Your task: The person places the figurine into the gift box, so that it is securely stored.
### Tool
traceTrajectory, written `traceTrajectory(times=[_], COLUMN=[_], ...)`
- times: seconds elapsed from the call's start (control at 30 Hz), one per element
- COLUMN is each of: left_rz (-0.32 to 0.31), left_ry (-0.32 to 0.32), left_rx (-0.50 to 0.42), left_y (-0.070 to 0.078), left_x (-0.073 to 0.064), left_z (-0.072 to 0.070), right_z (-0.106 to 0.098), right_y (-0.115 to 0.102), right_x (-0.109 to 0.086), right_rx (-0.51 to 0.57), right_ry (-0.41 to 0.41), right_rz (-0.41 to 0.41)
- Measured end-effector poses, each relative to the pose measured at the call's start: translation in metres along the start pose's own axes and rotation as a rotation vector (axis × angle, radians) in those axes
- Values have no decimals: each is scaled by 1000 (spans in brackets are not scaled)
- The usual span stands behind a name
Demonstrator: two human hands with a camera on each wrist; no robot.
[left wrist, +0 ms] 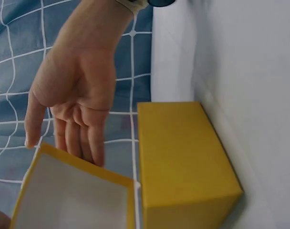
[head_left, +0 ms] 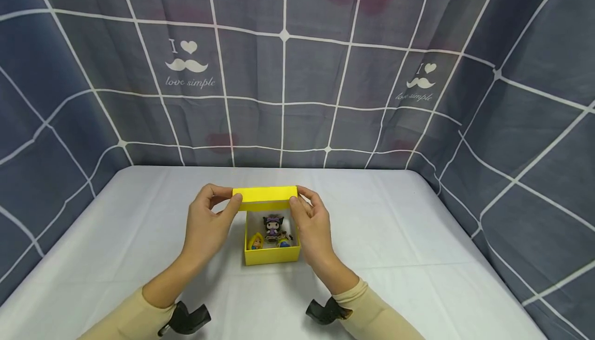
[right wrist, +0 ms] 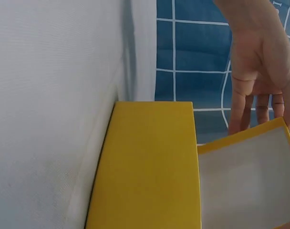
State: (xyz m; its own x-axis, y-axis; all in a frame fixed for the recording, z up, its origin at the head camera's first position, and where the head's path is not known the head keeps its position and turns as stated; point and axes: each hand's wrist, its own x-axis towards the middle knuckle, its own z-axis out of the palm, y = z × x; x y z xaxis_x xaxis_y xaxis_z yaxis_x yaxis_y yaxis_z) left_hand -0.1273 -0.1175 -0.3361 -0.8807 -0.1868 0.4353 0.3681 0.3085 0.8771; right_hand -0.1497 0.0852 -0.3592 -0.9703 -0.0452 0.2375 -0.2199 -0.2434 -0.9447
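Note:
A yellow box [head_left: 271, 256] stands uncovered on the table, with a dark-haired figurine in purple [head_left: 272, 226] and two smaller figurines inside, one of them a yellow-hooded figurine [head_left: 255, 242]. Above its far side a yellow lid [head_left: 265, 195] is held tilted, its white inside [left wrist: 78, 191] showing in the left wrist view. My left hand [head_left: 206, 221] pinches the lid's left end between thumb and fingers. At the right end my right hand [head_left: 313, 223] grips it the same way. Both wrist views show the box's plain outer sides, the lid's edge close beside its top.
A white cloth [head_left: 395, 226] covers the table. Behind and at the sides hangs a dark grey-blue curtain [head_left: 251, 66] with white grid lines. Black straps with small devices [head_left: 186, 319] sit on both wrists, over beige sleeves.

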Motion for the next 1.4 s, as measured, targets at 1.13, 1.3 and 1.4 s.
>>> traceTrajectory(times=[1.13, 1.3, 1.4], left_rz=[52, -25, -56], left_ry=[-54, -77, -96], left_rx=[-147, -123, -107], left_y=[-39, -44, -46], left_x=[-48, -52, -52], left_z=[-1, 0, 0], right_z=[-32, -38, -39], right_y=[14, 20, 19], right_x=[-17, -17, -17], right_rx=[-148, -218, -249], right_ry=[-137, -171, -181], right_rz=[-2, 51, 74])
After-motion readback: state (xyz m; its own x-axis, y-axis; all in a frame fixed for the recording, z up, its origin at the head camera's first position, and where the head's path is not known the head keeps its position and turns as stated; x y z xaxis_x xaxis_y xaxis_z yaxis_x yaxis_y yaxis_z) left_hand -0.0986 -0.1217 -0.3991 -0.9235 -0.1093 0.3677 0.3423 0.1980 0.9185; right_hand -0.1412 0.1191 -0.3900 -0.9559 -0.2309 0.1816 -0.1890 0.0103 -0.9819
